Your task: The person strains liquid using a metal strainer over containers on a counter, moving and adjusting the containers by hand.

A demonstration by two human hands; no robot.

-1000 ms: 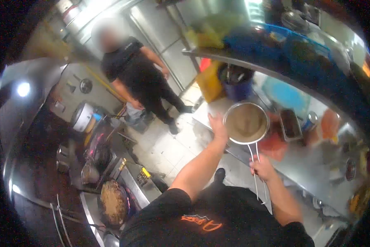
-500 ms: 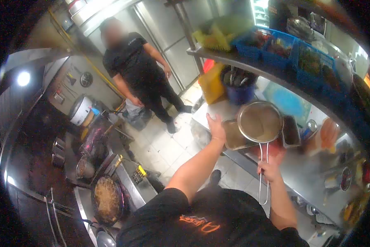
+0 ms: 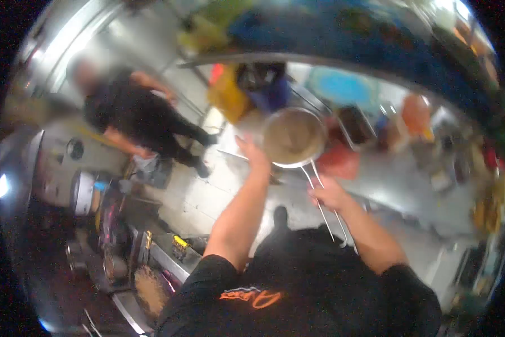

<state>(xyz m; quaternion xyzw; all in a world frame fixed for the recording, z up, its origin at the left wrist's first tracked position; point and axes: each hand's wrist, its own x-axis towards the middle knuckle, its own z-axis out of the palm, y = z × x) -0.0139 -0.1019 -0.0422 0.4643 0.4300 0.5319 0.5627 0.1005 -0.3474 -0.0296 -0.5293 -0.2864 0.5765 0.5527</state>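
A round mesh strainer with a long wire handle is held level over the metal counter. My right hand is closed around its handle. At the strainer's left side is my left hand, fingers stretched out and slightly apart, blurred by motion. Whether that palm touches the rim or something beneath it is hidden. Red material lies on the counter just right of the strainer, beside a rectangular metal container with dark contents.
A yellow container and a dark blue bucket stand behind the strainer. A blue board lies farther back under a shelf. At left, a person in black stands near the stove side, where a pan holds brown food.
My view has swung to the right. My hands and the strainer have moved together, and the metal pan seen under the strainer is now mostly hidden. The other person appears farther left.
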